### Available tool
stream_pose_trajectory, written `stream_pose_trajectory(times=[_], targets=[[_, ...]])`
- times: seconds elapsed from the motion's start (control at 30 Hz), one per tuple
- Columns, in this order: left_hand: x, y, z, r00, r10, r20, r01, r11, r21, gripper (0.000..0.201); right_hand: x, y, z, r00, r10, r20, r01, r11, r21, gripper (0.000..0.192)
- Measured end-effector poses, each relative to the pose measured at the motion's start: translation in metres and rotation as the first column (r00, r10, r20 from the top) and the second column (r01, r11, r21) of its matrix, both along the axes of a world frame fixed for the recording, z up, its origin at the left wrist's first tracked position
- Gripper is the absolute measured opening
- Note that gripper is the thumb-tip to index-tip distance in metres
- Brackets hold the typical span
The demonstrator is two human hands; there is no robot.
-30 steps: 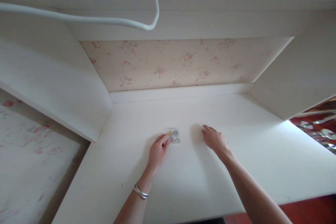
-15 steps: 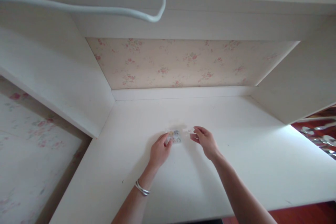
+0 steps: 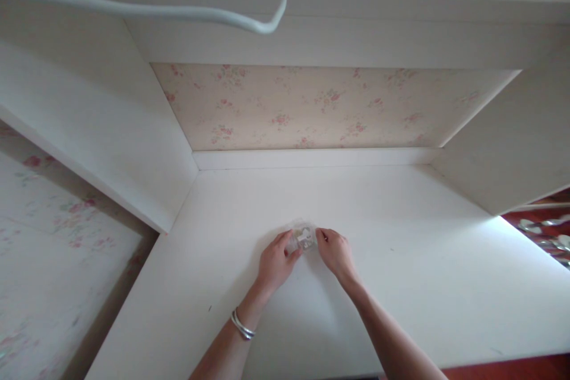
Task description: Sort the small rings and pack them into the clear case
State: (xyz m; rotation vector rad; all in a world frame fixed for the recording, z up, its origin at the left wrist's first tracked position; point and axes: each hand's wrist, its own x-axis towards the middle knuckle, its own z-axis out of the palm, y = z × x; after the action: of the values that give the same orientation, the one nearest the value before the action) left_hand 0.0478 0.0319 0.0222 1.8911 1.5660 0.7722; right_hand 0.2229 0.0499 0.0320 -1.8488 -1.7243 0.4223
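Observation:
A small clear plastic box (image 3: 301, 238) with several small rings or beads inside rests on the white desk (image 3: 401, 285). My left hand (image 3: 276, 262) grips its left side with thumb and fingers. My right hand (image 3: 335, 252) holds its right side, fingertips on what looks like the clear lid over the box. A silver bangle (image 3: 241, 325) circles my left wrist.
The desk sits in a white alcove with side panels (image 3: 102, 130) left and right and a floral back wall (image 3: 320, 107). A white cable (image 3: 187, 12) hangs overhead. A floral surface (image 3: 53, 261) lies to the left; shiny objects (image 3: 543, 231) show at the right edge.
My right hand moved left from the bare desk, carrying a clear piece, and now meets the box. My left hand stayed on the box.

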Motion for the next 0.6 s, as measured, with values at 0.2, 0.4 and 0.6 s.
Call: stream_pose_trajectory(times=[0.2, 0.4, 0.6], targets=[[-0.0003, 0.0016, -0.0019, 0.999, -0.034, -0.003, 0.034, 0.999, 0.003, 0.056, -0.0001, -0.0063, -0.0012, 0.992, 0.048, 0.120, -0.043, 0.998, -0.042, 0.037], [-0.0004, 0.0015, -0.0004, 0.999, 0.011, -0.041, -0.013, 0.999, -0.046, 0.055, -0.0023, -0.0059, 0.0018, 0.984, 0.061, 0.169, -0.054, 0.997, -0.050, 0.033], [-0.0004, 0.0007, 0.0026, 0.999, -0.021, -0.025, 0.021, 1.000, -0.011, 0.051, -0.0024, -0.0085, 0.0014, 0.979, 0.124, 0.160, -0.117, 0.992, -0.052, 0.033]])
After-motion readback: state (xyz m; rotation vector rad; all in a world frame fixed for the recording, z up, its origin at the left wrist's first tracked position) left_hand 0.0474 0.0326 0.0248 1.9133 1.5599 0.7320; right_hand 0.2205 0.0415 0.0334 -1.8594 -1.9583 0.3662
